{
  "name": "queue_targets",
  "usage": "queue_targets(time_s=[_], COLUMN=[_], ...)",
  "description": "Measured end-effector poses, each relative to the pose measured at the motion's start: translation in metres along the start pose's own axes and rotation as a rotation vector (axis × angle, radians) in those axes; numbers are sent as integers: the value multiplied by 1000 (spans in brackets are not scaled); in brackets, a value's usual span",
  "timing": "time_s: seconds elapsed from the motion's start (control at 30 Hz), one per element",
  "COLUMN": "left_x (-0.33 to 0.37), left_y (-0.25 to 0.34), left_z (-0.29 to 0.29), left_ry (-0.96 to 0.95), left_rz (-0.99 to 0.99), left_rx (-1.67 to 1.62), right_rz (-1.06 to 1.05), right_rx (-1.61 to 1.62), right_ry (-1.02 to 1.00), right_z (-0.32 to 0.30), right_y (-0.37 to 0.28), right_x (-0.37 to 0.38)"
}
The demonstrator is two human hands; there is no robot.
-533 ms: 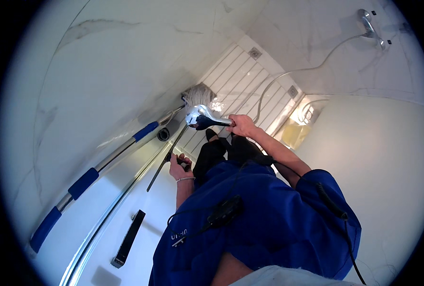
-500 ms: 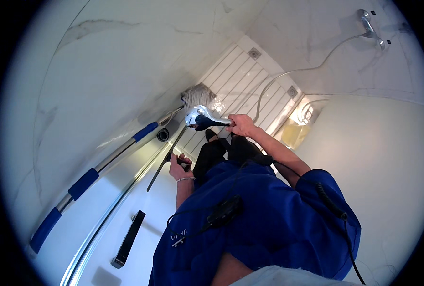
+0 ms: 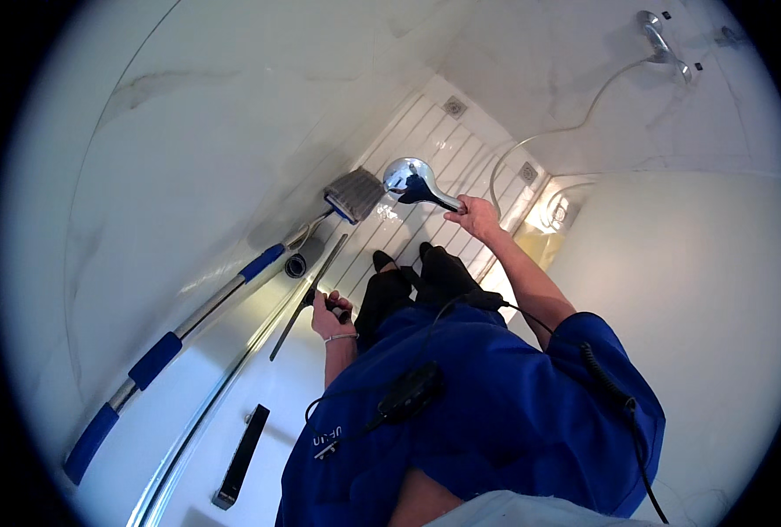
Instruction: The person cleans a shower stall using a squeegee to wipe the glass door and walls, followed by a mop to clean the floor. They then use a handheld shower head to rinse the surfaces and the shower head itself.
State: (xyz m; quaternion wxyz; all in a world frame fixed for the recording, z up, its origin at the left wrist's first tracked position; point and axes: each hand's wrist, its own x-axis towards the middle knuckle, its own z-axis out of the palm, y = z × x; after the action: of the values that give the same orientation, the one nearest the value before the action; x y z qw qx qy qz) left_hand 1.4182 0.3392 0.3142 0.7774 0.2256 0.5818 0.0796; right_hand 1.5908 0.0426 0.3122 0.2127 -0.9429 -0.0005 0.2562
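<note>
A chrome hand shower head point(image 3: 411, 180) is in my right hand point(image 3: 476, 219), whose fingers wrap round the end of its handle. Its round head points left, over the white slatted floor point(image 3: 426, 140). Lower and to the left, my left hand point(image 3: 332, 314) grips a squeegee point(image 3: 310, 297) with a long dark blade, held slanting beside the glass. Beyond the shower head, a grey-bristled broom head point(image 3: 355, 195) rests by the wall. A pale shower hose point(image 3: 531, 136) runs from near my right hand up to the wall fitting point(image 3: 663, 46).
A long pole point(image 3: 206, 307) with blue grips leans along the marble-look wall at left. Next to it is a dark round tube end point(image 3: 296, 265). A black door handle point(image 3: 241, 457) sits on the glass at lower left. Square drains point(image 3: 455, 107) are set along the floor's far edge.
My right hand has moved the shower head up and to the right, away from the squeegee. The broom's bristles now show fully. My left hand keeps hold of the squeegee.
</note>
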Motion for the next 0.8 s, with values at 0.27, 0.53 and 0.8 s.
queue_targets(time_s=[0.27, 0.53, 0.8], left_x=[-1, -7, -18], left_y=[-13, -39, -94], left_z=[27, 69, 165], left_ry=[-12, 34, -86], left_rz=[6, 120, 52], left_rx=[45, 4, 240], right_rz=[-131, -3, -67], right_rx=[56, 66, 225], right_ry=[-5, 60, 173], right_z=[-9, -51, -99], right_y=[10, 62, 96], right_x=[9, 58, 100])
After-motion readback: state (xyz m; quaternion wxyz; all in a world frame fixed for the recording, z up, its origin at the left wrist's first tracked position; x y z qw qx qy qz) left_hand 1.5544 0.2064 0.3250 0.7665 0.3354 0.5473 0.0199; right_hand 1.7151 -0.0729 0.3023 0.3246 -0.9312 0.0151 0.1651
